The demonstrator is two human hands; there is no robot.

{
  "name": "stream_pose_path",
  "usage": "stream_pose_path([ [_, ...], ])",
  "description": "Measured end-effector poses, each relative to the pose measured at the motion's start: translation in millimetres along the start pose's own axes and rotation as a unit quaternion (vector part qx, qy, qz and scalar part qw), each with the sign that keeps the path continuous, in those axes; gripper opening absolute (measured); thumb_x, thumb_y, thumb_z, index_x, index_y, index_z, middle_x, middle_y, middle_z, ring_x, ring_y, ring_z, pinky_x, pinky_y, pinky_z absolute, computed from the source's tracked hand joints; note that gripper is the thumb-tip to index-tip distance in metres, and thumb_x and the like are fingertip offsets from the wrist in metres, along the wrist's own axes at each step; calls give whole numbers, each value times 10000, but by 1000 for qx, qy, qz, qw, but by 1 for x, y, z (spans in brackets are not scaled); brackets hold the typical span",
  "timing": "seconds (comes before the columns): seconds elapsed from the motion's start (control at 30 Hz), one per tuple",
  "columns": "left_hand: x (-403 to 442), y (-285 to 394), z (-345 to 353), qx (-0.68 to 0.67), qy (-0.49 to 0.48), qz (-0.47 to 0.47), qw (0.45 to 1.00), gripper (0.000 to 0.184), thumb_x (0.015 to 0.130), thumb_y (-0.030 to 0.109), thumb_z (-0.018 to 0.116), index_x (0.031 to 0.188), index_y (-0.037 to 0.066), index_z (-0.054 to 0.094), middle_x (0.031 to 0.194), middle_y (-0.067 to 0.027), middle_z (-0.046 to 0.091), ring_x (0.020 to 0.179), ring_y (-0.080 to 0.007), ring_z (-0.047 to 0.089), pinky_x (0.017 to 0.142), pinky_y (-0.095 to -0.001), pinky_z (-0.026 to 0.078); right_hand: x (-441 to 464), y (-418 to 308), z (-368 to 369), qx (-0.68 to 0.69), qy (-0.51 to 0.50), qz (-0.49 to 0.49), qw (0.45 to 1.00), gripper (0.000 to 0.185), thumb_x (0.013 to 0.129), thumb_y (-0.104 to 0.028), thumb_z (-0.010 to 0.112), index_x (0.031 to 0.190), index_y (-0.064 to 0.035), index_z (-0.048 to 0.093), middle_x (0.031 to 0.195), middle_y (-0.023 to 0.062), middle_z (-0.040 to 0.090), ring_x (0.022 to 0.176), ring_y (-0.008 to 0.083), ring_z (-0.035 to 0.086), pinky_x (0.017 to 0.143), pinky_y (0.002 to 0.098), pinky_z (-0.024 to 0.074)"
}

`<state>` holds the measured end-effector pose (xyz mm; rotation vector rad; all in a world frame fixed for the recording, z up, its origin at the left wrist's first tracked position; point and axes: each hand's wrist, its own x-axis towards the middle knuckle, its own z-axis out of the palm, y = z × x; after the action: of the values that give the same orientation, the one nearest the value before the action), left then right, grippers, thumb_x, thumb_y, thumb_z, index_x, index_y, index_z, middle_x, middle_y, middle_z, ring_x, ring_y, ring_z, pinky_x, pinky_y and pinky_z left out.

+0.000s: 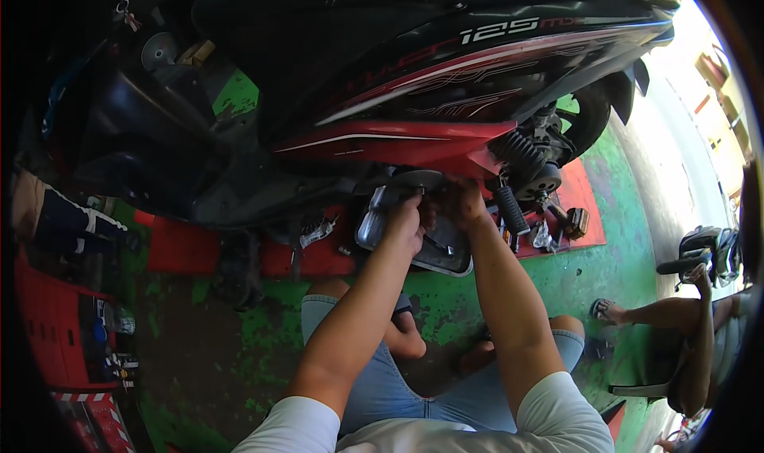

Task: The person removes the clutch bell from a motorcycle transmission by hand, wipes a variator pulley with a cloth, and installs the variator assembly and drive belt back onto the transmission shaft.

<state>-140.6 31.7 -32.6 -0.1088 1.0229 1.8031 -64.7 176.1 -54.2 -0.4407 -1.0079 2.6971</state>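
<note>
A black and red scooter [414, 138] stands side-on in front of me, with "125" on its panel. Both of my arms reach to its underside. My left hand [409, 220] is closed beside the lower edge of the bodywork; whatever its fingers hold is too small to make out. Just to its right, my right hand [468, 201] is at the underside, its fingertips hidden by the red panel. Below the hands sits a grey metal tray [455, 270] with a metal tool [440, 247] in it. A silvery metal part [372, 224] lies at the tray's left side.
A red mat [187, 254] lies under the scooter, with a clear plastic bag [318, 228] and loose tools on it. A shock absorber [509, 206] hangs near the rear wheel. A red tool cabinet [52, 326] stands left. A seated person's leg [664, 311] is at right.
</note>
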Motion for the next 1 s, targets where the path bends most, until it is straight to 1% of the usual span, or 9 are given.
stream_pose_path([
  [0.1, 8, 2, 3, -39, 8, 14, 999, 166, 1012, 229, 532, 996, 95, 629, 801, -40, 658, 658, -159, 615, 590, -301, 515, 6, 2, 9, 13, 38, -103, 994, 510, 895, -448, 583, 1252, -84, 559, 1077, 104, 653, 986, 288, 633, 871, 427, 526],
  [0.27, 16, 6, 14, -43, 32, 26, 998, 169, 1008, 233, 547, 990, 87, 629, 793, -35, 641, 663, -163, 612, 602, -298, 518, 35, 1, -25, 87, -75, -46, 992, 524, 896, -491, 575, 1241, -98, 570, 1113, 90, 651, 1018, 275, 623, 908, 418, 508],
  [0.37, 24, 10, 13, -65, 12, 33, 997, 181, 995, 251, 575, 972, 81, 633, 789, -32, 635, 681, -167, 612, 613, -302, 519, 39, 0, -19, 39, -38, -84, 995, 448, 912, -456, 574, 1196, -109, 592, 1113, 88, 649, 1012, 263, 622, 868, 397, 519],
  [0.5, 30, 15, 12, -55, 17, 22, 998, 209, 975, 287, 608, 958, 81, 636, 792, -28, 637, 704, -168, 616, 634, -310, 523, 45, 5, -15, 64, -1, -121, 991, 362, 941, -387, 552, 1162, -105, 602, 1067, 84, 668, 978, 252, 639, 830, 370, 527],
  [0.67, 28, 15, 13, -61, 16, 12, 998, 213, 974, 315, 614, 931, 107, 620, 744, -15, 620, 644, -148, 606, 584, -280, 506, 32, 2, 1, 44, -3, -96, 994, 299, 950, -316, 554, 1141, -94, 611, 1004, 78, 679, 920, 235, 655, 812, 351, 532],
  [0.77, 28, 15, 10, -62, 18, 17, 998, 241, 958, 323, 629, 966, 82, 639, 786, -29, 644, 711, -168, 625, 636, -300, 512, 21, 10, 15, 51, 98, -116, 987, 271, 956, -292, 543, 1124, -92, 617, 975, 74, 685, 870, 217, 660, 805, 343, 535],
  [0.9, 36, 22, 16, -25, 48, 18, 998, 209, 956, 298, 621, 939, 89, 623, 774, -29, 644, 678, -170, 622, 624, -302, 514, 2, 22, 22, 110, 221, -172, 954, 243, 955, -268, 559, 1116, -96, 621, 975, 58, 670, 859, 199, 648, 767, 341, 541],
  [0.93, 42, 26, 20, -26, 40, 21, 999, 209, 956, 298, 621, 939, 89, 623, 774, -29, 644, 678, -170, 622, 624, -302, 514, -2, 23, 24, 106, 217, -180, 954, 243, 955, -268, 559, 1116, -96, 621, 975, 58, 670, 859, 199, 648, 767, 341, 541],
  [1.0, 48, 26, 18, -26, 65, 19, 997, 187, 950, 274, 620, 912, 92, 605, 766, -29, 643, 653, -164, 617, 600, -300, 515, -22, 36, 23, 75, 332, -169, 925, 271, 944, -286, 595, 1125, -86, 621, 995, 44, 654, 832, 191, 643, 745, 342, 549],
])
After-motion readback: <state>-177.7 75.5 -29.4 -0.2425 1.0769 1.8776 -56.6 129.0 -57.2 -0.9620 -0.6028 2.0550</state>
